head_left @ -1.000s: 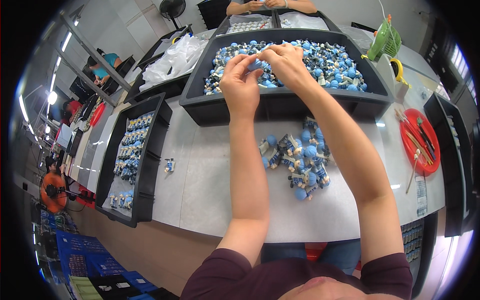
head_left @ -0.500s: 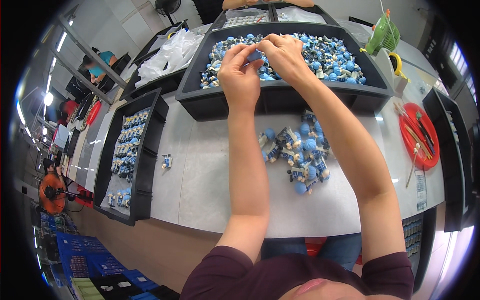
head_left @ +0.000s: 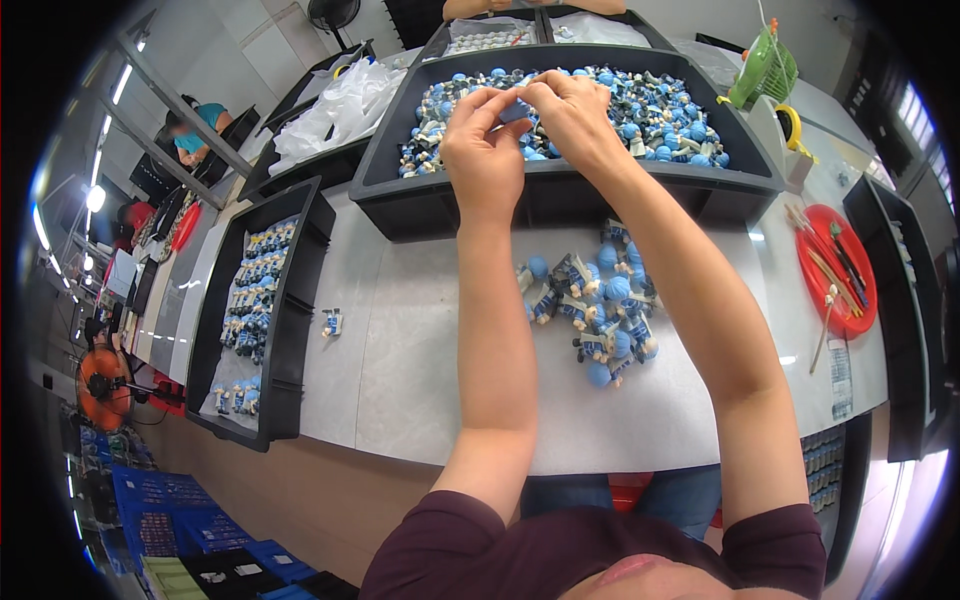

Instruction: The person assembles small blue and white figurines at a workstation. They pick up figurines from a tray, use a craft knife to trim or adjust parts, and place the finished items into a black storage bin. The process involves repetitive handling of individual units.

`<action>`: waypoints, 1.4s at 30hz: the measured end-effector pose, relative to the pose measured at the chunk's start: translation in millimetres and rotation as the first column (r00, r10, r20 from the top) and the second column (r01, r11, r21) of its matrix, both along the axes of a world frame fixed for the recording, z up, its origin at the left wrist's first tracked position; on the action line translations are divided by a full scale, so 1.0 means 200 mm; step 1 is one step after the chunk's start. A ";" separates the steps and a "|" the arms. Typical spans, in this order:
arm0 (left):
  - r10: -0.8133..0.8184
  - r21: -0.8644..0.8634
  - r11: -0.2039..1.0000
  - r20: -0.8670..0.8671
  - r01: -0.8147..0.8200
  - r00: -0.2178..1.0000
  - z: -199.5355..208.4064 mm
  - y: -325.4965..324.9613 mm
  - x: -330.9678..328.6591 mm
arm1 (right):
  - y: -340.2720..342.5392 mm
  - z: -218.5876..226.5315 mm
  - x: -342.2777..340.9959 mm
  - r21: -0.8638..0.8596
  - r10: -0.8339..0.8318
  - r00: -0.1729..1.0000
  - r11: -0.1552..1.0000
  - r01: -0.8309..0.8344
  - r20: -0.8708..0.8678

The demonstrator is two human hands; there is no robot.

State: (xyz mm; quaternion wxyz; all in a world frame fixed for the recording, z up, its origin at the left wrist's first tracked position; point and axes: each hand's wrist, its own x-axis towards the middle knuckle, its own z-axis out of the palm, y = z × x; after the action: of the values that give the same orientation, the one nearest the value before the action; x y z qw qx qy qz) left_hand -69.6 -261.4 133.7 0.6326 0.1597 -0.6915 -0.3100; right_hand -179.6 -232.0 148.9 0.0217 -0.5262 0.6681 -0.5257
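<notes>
Both my hands are raised over the near part of a big black bin (head_left: 570, 185) filled with small blue-headed figurines (head_left: 665, 115). My left hand (head_left: 483, 150) is closed on a small figurine (head_left: 514, 112); only a blue part of it shows between the fingers. The fingertips of my right hand (head_left: 568, 108) pinch the same piece from the other side, hiding most of it. Below, between my forearms, a loose pile of figurines (head_left: 600, 300) in blue and white lies on the table. A single figurine (head_left: 332, 322) lies to the left.
On the left, a black tray (head_left: 290, 330) holds figurines in rows. White plastic bags (head_left: 335, 115) fill another bin. At right are a red dish (head_left: 835, 270) of sticks and tools, a tape roll (head_left: 790, 128) and a green fan (head_left: 768, 70). A co-worker's arms (head_left: 535, 7) show beyond the bin.
My hands stay almost in place over the bin, with the fingers shifting slightly around the figurine. The view has moved a little; the pile and trays stay as they were.
</notes>
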 end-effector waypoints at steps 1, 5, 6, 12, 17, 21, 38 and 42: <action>-0.013 0.003 1.000 -0.006 0.013 1.000 0.01 0.01 0.00 | 0.01 0.01 0.00 0.001 0.013 1.000 1.000 -0.013 0.015; -0.020 -0.020 1.000 0.029 0.020 0.999 0.01 0.03 0.00 | 0.06 0.02 -0.01 -0.012 0.066 0.997 0.998 -0.066 0.050; -0.029 -0.026 0.999 0.042 0.030 0.999 0.01 0.04 -0.02 | 0.07 0.02 -0.02 -0.019 0.074 0.996 0.997 -0.073 0.051; -0.285 0.080 0.956 0.003 0.284 0.959 0.06 0.12 -0.05 | 0.33 0.03 0.02 -0.185 0.032 0.961 0.982 0.020 0.273; -0.520 0.136 0.846 -0.010 0.516 0.854 0.15 0.28 -0.06 | 0.73 0.01 0.00 -0.246 0.055 0.917 0.968 0.048 0.395; -0.695 0.322 0.696 0.080 0.641 0.715 0.25 0.43 -0.03 | 0.97 -0.09 0.03 -0.295 0.142 0.833 0.955 0.027 0.535; -0.805 0.571 0.294 -0.284 0.766 0.521 -0.28 0.75 0.15 | 1.31 -0.56 0.20 -0.249 0.064 0.965 0.968 0.001 0.253; -0.763 0.579 0.259 -0.369 0.773 0.531 -0.36 0.73 0.13 | 1.32 -0.64 0.20 -0.299 -0.024 0.993 0.953 0.058 0.116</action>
State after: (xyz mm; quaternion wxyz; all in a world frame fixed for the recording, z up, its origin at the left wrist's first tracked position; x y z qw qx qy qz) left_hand -43.1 -116.0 61.6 0.2978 0.0232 -0.5070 -0.8086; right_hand -140.6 31.3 21.8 -0.0326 -0.4792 0.5886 -0.6502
